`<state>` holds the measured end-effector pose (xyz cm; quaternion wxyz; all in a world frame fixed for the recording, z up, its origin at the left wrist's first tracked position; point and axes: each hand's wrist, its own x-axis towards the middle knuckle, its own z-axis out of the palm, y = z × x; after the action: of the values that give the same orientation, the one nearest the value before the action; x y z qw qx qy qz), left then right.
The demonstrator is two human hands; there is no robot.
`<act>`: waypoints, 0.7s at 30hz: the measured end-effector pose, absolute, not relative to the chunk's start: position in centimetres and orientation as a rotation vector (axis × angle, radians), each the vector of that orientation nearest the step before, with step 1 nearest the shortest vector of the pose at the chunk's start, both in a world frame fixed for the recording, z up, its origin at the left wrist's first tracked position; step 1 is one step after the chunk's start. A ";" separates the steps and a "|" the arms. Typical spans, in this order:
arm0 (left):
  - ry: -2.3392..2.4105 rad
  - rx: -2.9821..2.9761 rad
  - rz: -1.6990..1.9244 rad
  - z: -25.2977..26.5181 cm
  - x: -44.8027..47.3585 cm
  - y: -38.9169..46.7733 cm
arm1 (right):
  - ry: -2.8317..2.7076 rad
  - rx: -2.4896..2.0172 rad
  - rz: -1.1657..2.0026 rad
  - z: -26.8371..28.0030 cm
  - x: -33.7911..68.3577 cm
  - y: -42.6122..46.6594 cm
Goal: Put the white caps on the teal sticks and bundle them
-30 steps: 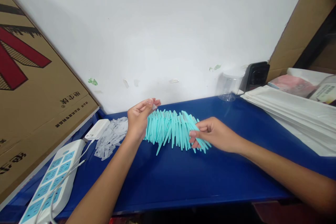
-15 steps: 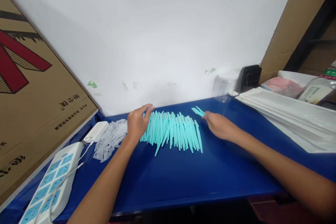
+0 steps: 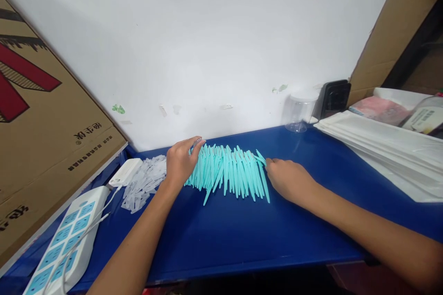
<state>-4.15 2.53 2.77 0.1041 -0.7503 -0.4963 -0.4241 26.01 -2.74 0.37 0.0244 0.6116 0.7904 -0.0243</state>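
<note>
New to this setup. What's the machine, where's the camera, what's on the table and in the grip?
No machine here: these are a person's bare hands, seen by one head-worn camera looking forward and down.

On the blue table lies a row of turquoise sticks, side by side. Left of it are a pile of translucent strips and a power strip; at the right are a clear jar and a stack of white sheets.

The right hand holds a few turquoise sticks by the row's right end, tips showing. The left hand is above the row's left end; whatever its fingertips pinch is too small to make out.
</note>
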 end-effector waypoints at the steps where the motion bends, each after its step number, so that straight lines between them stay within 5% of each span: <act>1: -1.437 -2.201 -1.226 2.7 -4.2 2.6 | 2.449 1.883 -0.052 0.5 26.0 -2.9; 21: -1.423 -2.129 -1.009 3.0 -4.7 2.7 | 2.513 1.953 -0.057 0.8 26.0 -3.1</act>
<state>-4.71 2.69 3.03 0.1934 -0.7588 -0.5074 -0.3597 26.05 -3.10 0.82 -0.0209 0.6135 0.7892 -0.0180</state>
